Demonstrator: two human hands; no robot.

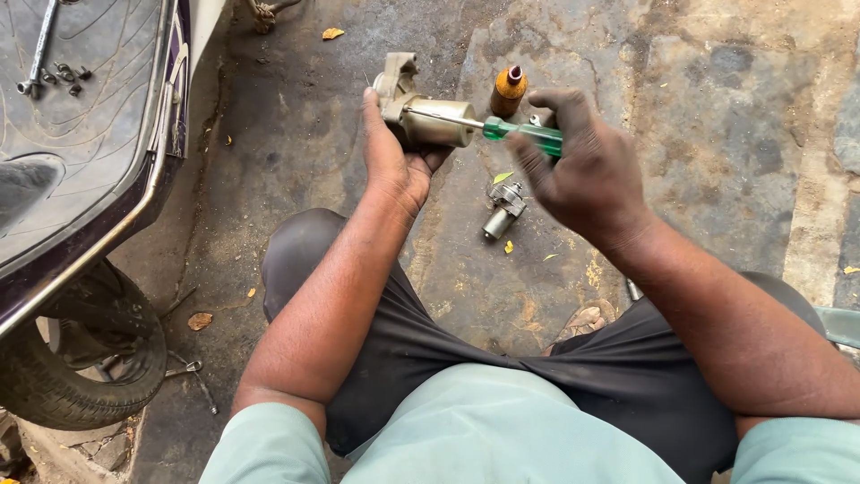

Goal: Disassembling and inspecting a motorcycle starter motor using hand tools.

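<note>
A pale green shirt [484, 430] and dark trousers [430, 350] fill the bottom of the view. Beyond the knees, the left hand [394, 152] is wrapped around a metal motor [428, 115], held above the concrete floor [717, 134]. The right hand [587, 170], just right of the motor, grips a green screwdriver [524, 134] whose shaft touches the motor's casing. Just beyond the motor stands an orange bottle [509, 90]; below it lies a small metal part [503, 206]. Far left of the motor is a scooter [90, 179].
</note>
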